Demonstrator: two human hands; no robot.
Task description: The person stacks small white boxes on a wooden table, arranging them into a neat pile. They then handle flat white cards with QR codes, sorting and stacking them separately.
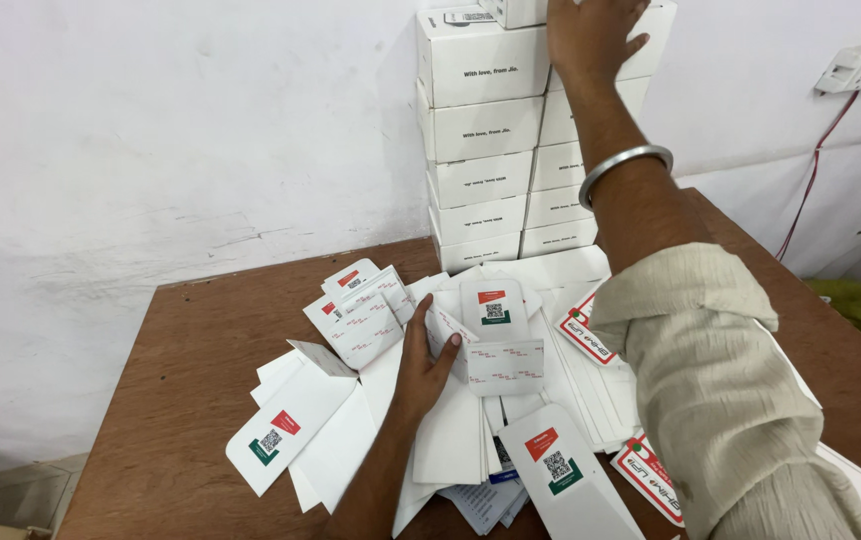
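Reaching up, right hand (590,35) lay flat, grip open, on the white box stack (510,130) by the wall | left hand (425,365) rested open on loose flat cards (495,335) on the counter (190,400) | judged: steady stack squarely; cards slide easily.
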